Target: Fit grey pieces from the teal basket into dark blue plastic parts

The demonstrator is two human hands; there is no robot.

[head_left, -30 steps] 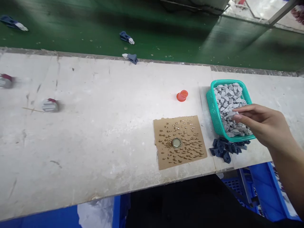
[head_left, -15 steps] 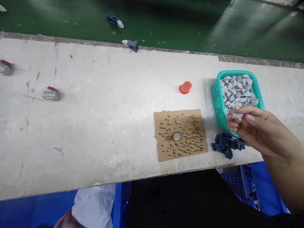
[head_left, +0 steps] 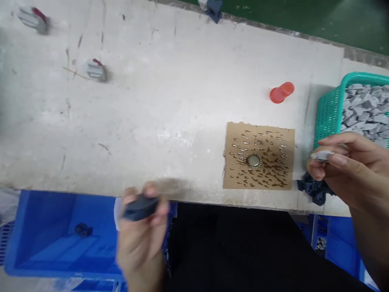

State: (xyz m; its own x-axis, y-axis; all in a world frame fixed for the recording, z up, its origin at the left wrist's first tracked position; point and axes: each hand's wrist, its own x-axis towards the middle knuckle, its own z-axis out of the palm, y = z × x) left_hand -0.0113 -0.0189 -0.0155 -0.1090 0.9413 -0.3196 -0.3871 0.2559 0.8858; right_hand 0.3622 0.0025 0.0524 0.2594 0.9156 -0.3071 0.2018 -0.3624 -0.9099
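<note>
**A part in each hand at the worktop's near edge**

The grey piece (head_left: 322,155) sits pinched between thumb and fingertips of the right hand (head_left: 349,170), held just above the worktop (head_left: 152,121) at its right end, between the card (head_left: 259,155) and the green basket (head_left: 330,109). The dark part (head_left: 140,207) is gripped in the left hand (head_left: 142,239), fingers curled over its top and thumb beneath; it is blurred, so its shape cannot be told. That hand is raised in front of the worktop's near edge, above the blue bin (head_left: 57,235).

The basket is filled with more grey pieces (head_left: 364,111), like the one held. Just below the right hand's fingers lies a small heap of dark blue parts (head_left: 314,190) at the worktop's edge. The card, brown and speckled with shiny drops, bears a round metal cap (head_left: 253,161) near its middle. Beyond it, a red cap (head_left: 282,92) lies on its side. Far to the left, two grey-and-red items (head_left: 95,69) rest well apart from the rest. Inside the blue bin lies one small dark part (head_left: 82,229). A blue-and-white piece (head_left: 211,5) sits at the far edge, against the green belt (head_left: 304,16).
</note>
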